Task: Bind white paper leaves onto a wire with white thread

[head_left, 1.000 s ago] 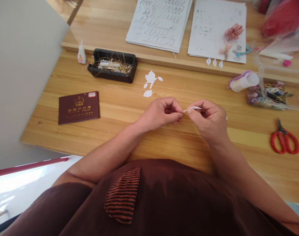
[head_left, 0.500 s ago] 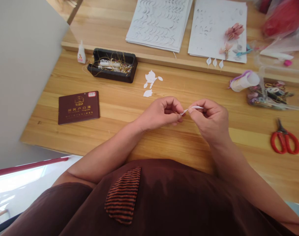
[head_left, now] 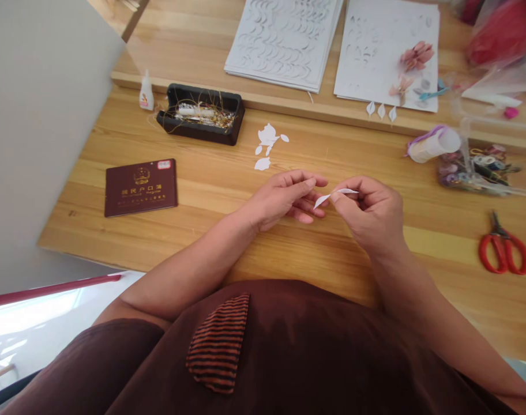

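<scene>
Between the thumb and fingers of my right hand (head_left: pixel 369 210) is a thin white paper leaf (head_left: pixel 322 200), pinched near its middle, with its two ends showing on either side of the thumb. My left hand (head_left: pixel 291 199) is just left of it, fingers apart, close to the leaf's left end; whether a fingertip touches it I cannot tell. Several white paper cut-outs (head_left: pixel 267 135) shaped like leaves and petals lie on the wooden table (head_left: pixel 211 190) beyond my left hand.
A maroon booklet (head_left: pixel 141 187), a black tray (head_left: pixel 202 129) of wires and a glue bottle (head_left: pixel 146 95) are on the left. Red-handled scissors (head_left: pixel 503 248), a box of threads (head_left: pixel 479 167) and a white cylinder (head_left: pixel 434 144) are on the right. Cut paper sheets (head_left: pixel 284 43) lie behind.
My left hand has let go of the leaf's left end and its fingers have spread. The right hand keeps its pinch, and the view has shifted slightly.
</scene>
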